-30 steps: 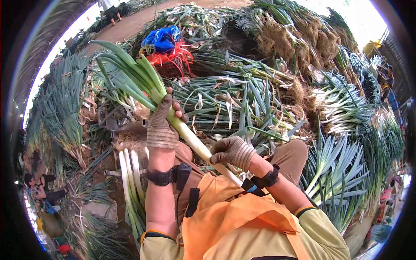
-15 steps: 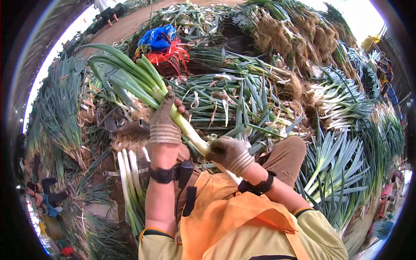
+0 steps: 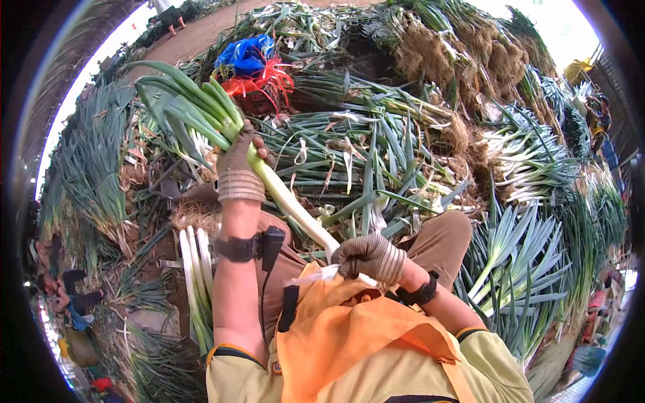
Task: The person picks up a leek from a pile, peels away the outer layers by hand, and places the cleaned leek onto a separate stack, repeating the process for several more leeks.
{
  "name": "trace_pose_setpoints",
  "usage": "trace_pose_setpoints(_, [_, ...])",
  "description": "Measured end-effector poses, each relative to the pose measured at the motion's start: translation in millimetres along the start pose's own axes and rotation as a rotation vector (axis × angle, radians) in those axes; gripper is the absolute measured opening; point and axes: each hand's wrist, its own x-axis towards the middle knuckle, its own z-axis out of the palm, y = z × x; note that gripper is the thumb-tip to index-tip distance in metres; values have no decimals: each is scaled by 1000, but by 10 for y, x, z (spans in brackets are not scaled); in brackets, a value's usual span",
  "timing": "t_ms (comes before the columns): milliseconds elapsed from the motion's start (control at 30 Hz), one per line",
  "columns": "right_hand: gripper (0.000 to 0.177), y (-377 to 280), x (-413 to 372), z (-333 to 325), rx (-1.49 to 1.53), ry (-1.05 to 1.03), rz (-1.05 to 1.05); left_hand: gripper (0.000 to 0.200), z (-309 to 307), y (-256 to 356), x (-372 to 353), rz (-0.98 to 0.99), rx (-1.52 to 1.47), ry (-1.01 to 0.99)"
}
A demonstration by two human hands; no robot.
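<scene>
My left hand (image 3: pixel 243 161), in a worn, dirty glove with bare fingertips, is wrapped round a large green onion (image 3: pixel 290 200) just below its leaves. The stalk slants down from the upper left, leaves outward, its white end toward my lap. At that lower end my gloved right hand (image 3: pixel 371 258) is closed. A thin whitish strip of skin (image 3: pixel 312 274) sticks out from its fingers across the orange apron (image 3: pixel 356 329). The right fingertips partly hide the root end. Several trimmed green onions (image 3: pixel 195 269) lie beside my left forearm.
Untrimmed green onions (image 3: pixel 336 168) lie heaped in front of me. Cleaned white stalks (image 3: pixel 514 158) are at the right, with leafy ones (image 3: pixel 510 255) nearer. Blue ties (image 3: pixel 245 55) and red ties (image 3: pixel 272 80) rest on the pile. Another person (image 3: pixel 169 17) stands far back left.
My right hand has moved down and right along the stalk toward my lap, and a whitish strip now shows at its fingers. My left hand has shifted slightly left with the green onion.
</scene>
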Motion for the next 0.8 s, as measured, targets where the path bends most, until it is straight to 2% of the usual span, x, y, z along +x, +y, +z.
trace_pose_setpoints(33, [6, -19, -48, 42, -8, 10, -11, 13, 3, 50, 73, -5, 18, 54])
trace_pose_setpoints(133, [8, 87, -221, -2, -116, 59, 41, 17, -123, 262, 381, 8, 7, 197])
trace_pose_setpoints(167, [11, 324, -244, -85, -299, 29, -82, 18, -142, 358, 458, 71, 43, 223])
trace_pose_setpoints(200, [12, 356, -319, -120, -451, 58, -89, 19, -174, 467, 531, 139, 79, 246])
trace_pose_setpoints(267, [11, 565, -435, -292, -561, 41, -61, 21, -328, 709, 667, 179, 140, 235])
trace_pose_setpoints(300, [12, 667, -434, -397, -724, 93, 87, 23, -187, 824, 554, 147, 151, 333])
trace_pose_setpoints(333, [14, 779, -420, -499, -881, 151, 239, 20, -309, 921, 651, 181, 118, 299])
trace_pose_setpoints(367, [15, 845, -336, -674, -1055, 159, 558, 18, -407, 995, 733, 179, 86, 279])
trace_pose_setpoints(400, [14, 963, -444, -818, -1289, 242, 241, 17, -472, 1052, 783, 174, 52, 261])
trace_pose_setpoints(467, [15, 1506, -160, -1131, -1420, 170, 268, 14, -511, 1090, 733, 179, 22, 245])
trace_pose_setpoints(533, [16, 595, 178, -767, -1168, 134, 357, 17, -457, 1068, 558, 145, 120, 241])
trace_pose_setpoints(600, [18, 265, 351, -382, -888, 252, -301, 15, -418, 910, 421, 131, 110, 283])
trace_pose_setpoints(667, [16, 211, 517, 1, -600, 126, -213, 16, -330, 774, 276, 62, 146, 352])
trace_pose_setpoints(733, [12, 299, 632, 306, -555, 51, -189, 18, -501, 642, 343, 120, 196, 355])
trace_pose_setpoints(800, [15, 356, 665, 483, -964, 145, -182, 19, -604, 582, 384, 70, 290, 422])
